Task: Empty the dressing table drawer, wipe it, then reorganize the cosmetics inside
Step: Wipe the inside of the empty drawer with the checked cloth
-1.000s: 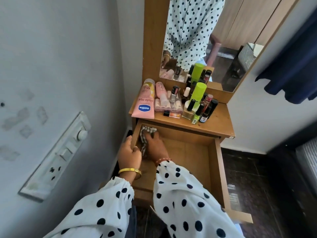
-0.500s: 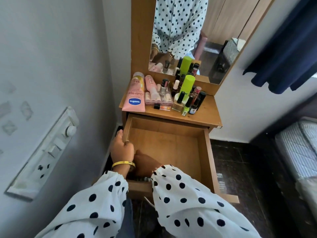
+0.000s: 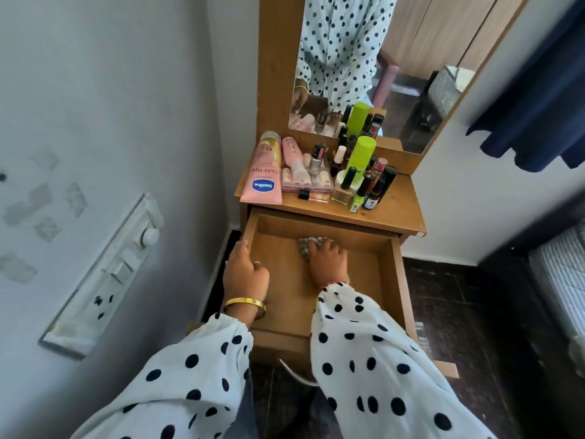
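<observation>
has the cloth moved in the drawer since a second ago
Yes. The cloth, under the right hand, went from the drawer's back-left corner to the middle of its back wall.

Pulled-out wooden drawer (image 3: 389,280), checked cloth (image 3: 305,247) at its back; cosmetics (image 3: 319,172) clustered on tabletop.

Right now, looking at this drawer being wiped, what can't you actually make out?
- Cloth, head view: mostly hidden under the right hand.
- Drawer near end: covered by the sleeves.
- Left hand fingertips: curled over the drawer's side wall.
- Small bottles on the tabletop: labels too small to read.
</observation>
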{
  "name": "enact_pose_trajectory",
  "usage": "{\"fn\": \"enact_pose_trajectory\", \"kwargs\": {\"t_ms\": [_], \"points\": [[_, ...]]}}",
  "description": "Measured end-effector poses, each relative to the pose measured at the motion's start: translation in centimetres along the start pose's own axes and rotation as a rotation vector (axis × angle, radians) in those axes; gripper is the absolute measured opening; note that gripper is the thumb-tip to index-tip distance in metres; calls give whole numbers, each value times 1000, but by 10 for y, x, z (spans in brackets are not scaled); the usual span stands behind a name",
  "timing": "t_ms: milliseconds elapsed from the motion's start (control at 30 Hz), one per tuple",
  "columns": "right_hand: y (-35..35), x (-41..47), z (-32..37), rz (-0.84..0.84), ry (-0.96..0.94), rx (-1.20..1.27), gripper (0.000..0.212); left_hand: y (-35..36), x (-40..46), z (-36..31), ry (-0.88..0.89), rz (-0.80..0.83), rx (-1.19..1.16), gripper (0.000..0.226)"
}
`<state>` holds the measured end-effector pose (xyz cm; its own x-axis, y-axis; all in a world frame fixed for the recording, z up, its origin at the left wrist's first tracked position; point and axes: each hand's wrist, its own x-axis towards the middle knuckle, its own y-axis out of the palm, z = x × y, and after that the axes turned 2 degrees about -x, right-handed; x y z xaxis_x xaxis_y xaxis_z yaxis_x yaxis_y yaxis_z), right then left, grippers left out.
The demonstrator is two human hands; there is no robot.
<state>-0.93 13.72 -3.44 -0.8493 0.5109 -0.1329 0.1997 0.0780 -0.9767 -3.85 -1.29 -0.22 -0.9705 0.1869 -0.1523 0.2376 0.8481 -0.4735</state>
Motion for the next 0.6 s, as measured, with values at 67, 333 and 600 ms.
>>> {"fn": "enact_pose_trajectory", "kwargs": {"t_ms": [67, 333, 600], "points": [[4, -7, -26, 28, 119, -35, 37, 1, 1, 2, 23, 16, 71, 57], [-2, -31, -72, 313, 299, 227, 53, 3, 1, 4, 34, 71, 186, 54], [-16, -58, 11, 362, -7, 416, 46, 2, 1, 3, 30, 78, 155, 49]]}}
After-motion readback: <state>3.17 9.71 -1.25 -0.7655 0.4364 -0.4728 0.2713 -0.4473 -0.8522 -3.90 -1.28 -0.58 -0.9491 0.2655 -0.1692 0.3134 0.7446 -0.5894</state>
